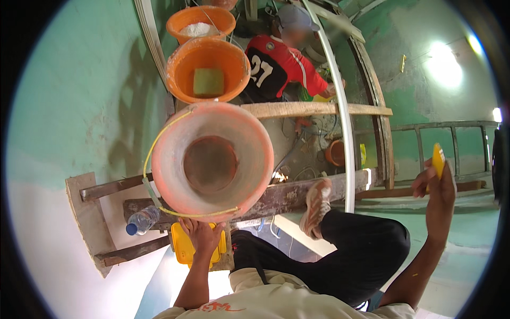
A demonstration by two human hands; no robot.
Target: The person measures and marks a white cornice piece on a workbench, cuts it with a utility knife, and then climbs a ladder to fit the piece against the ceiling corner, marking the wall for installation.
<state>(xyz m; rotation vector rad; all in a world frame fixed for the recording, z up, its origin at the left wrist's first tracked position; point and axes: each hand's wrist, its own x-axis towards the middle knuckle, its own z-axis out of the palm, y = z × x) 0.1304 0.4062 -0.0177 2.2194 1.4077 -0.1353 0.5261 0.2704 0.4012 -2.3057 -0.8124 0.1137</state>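
My left hand lies with its fingers stretched out over a yellow plastic container, its fingertips against the near rim of a large plaster-smeared orange bucket. The bucket's yellow handle hangs down on its left side, and its inside is coated in dried grey-white material. Raised out to the right, my right hand grips a flat yellow tool that points upward; its exact kind is unclear. A clear plastic bottle with a blue cap lies left of the yellow container.
Farther off stand an orange bucket with a greenish block and one with white powder. A person in a red and black shirt works below. Wooden planks, a pale metal bar and a ladder surround my raised spot.
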